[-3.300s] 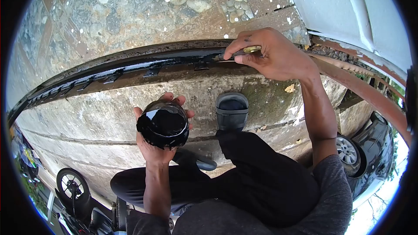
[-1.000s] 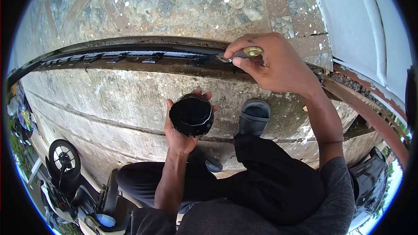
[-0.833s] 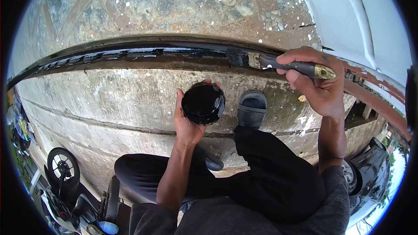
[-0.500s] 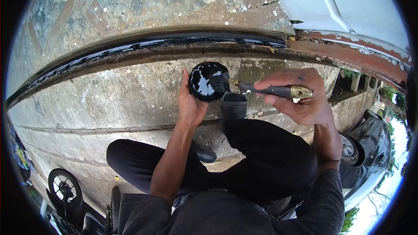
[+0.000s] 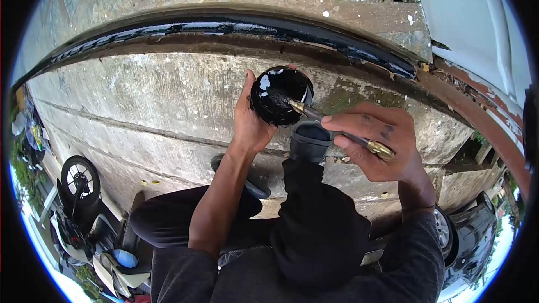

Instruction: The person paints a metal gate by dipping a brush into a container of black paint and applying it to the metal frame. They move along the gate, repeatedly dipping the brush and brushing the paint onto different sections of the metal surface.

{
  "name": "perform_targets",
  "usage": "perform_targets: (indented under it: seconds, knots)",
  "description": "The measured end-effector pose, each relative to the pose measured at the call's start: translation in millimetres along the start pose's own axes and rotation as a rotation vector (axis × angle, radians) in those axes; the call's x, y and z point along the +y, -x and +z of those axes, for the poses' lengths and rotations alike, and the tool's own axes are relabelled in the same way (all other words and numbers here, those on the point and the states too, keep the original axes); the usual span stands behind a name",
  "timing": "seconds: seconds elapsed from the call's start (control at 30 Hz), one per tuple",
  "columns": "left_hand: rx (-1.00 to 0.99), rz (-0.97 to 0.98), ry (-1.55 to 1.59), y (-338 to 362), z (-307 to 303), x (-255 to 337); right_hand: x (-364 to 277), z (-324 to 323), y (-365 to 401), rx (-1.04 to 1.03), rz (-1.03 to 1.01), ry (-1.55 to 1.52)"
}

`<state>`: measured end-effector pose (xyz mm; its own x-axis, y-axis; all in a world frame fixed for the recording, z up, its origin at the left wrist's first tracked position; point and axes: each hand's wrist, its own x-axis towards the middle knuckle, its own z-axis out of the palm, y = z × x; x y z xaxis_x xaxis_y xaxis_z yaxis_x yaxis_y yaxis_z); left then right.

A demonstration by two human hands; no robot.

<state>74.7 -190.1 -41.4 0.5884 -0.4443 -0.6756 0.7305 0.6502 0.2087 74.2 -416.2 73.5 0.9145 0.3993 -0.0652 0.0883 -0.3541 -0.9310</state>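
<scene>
My left hand (image 5: 252,129) is wrapped around a round container of glossy black paint (image 5: 281,116), tilted so that its inside faces me. A paintbrush (image 5: 313,114) with a dark handle and brass-coloured ends is gripped in my right hand (image 5: 375,141), between thumb and fingers. Its bristles are inside the container, dark with paint and hard to make out against it. Dark smudges mark my right fingers. Beyond both hands runs a long black rail (image 5: 325,38) with pale streaks along it.
Under me are rough concrete slabs (image 5: 163,95), with my dark boot (image 5: 310,141) just below the container. A white panel (image 5: 460,17) stands at upper right. Motorbikes (image 5: 80,182) are at lower left, and a dark car (image 5: 474,235) at lower right.
The brush has gone deeper into the container, its handle now slanting down to the right. The container is tilted more toward me. My view has shifted, and my right knee has swung inward.
</scene>
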Motion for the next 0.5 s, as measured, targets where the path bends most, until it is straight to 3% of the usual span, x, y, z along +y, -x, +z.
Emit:
perform_targets:
  seconds: [0.2,0.27,0.47,0.5]
  knots:
    - [0.046,0.045,-0.042,1,-2,-7,16,4,10,0.039,0.015,-0.030]
    - [0.151,0.054,-0.054,4,-5,-10,19,18,15,0.046,0.016,-0.001]
    - [-0.011,0.097,-0.009,7,-20,-17,16,41,36,0.195,-0.056,-0.026]
    - [-0.004,0.107,-0.009,11,-17,-16,15,46,43,0.225,0.020,-0.093]
